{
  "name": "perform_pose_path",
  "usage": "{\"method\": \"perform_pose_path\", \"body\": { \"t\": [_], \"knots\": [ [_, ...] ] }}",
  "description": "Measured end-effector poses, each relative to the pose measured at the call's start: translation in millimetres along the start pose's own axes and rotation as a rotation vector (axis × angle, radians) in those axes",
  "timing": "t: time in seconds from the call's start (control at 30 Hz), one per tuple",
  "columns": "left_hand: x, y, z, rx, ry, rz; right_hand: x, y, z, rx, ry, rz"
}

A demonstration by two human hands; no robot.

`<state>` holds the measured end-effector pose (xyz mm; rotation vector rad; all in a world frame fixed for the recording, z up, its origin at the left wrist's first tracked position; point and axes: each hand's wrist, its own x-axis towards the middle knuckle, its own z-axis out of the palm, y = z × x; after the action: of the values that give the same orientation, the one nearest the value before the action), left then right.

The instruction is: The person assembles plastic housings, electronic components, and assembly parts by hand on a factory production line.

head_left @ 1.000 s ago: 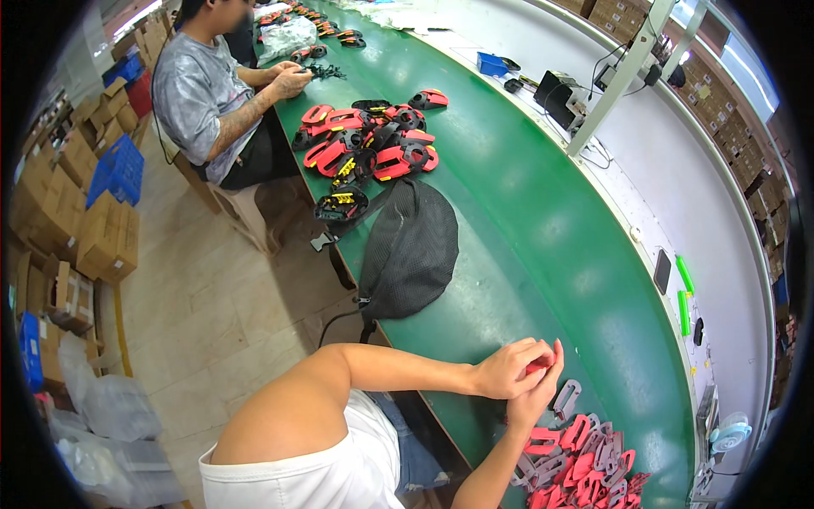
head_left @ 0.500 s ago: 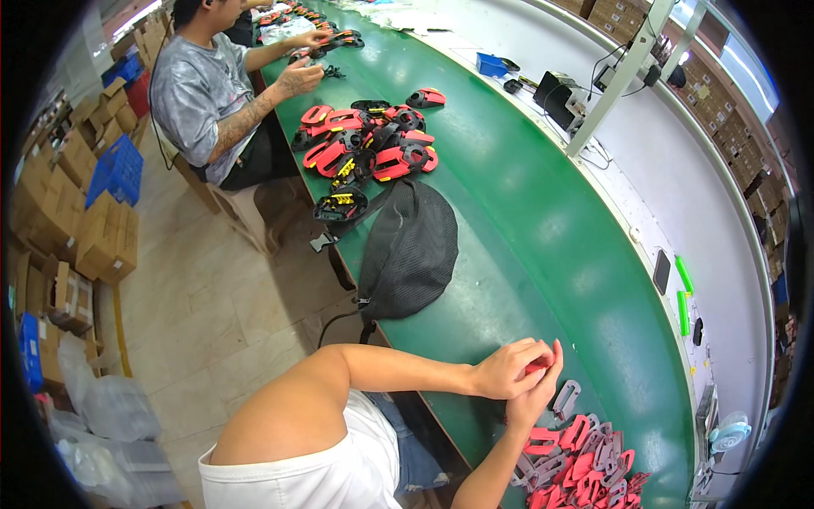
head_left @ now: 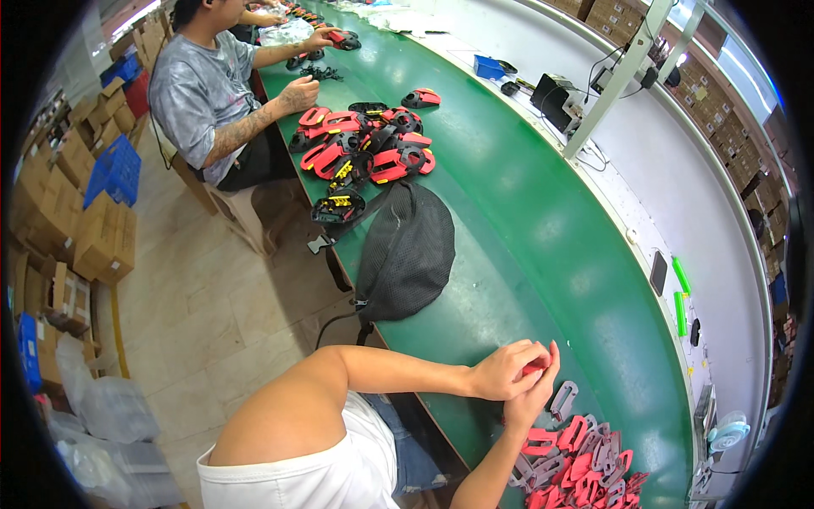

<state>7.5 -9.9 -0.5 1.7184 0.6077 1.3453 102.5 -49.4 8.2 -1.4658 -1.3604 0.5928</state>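
A small red piece [head_left: 532, 369] is gripped between the left hand [head_left: 506, 371] and the right hand [head_left: 536, 397], just above the near part of the green counter [head_left: 509, 246]. The piece is mostly covered by the fingers, so its full shape cannot be told. The left hand is curled over it from one side, and the right hand is closed against it from the other, with one fingertip pointed upward. Just beside the right hand, a loose grey frame [head_left: 563, 400] is seen at the edge of a heap of red and grey parts [head_left: 581, 467]. Farther along, a black mesh bag [head_left: 407, 254] is laid on the counter, near a pile of red and black assemblies [head_left: 365, 148]. Beyond these, a red and black unit [head_left: 344, 40] is held by a seated co-worker [head_left: 199, 93]. A dark phone [head_left: 659, 272] is placed on the white ledge [head_left: 632, 204] at the right.
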Motion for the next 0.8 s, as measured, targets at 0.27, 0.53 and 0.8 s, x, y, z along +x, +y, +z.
{"method": "perform_pose_path", "body": {
  "t": [0.27, 0.53, 0.8],
  "knots": [
    [-1.0, -0.8, 2.2, -0.006, 0.011, 0.008, 0.3, 0.0, -0.6, -0.045, -0.007, -0.049],
    [-2.2, -1.4, 2.1, -0.006, -0.003, -0.025, 0.7, 0.9, -1.2, -0.064, -0.012, -0.058],
    [-1.1, -3.5, 1.4, 0.012, 0.012, -0.003, 0.4, 0.9, -1.4, -0.047, -0.008, -0.030]
  ]
}}
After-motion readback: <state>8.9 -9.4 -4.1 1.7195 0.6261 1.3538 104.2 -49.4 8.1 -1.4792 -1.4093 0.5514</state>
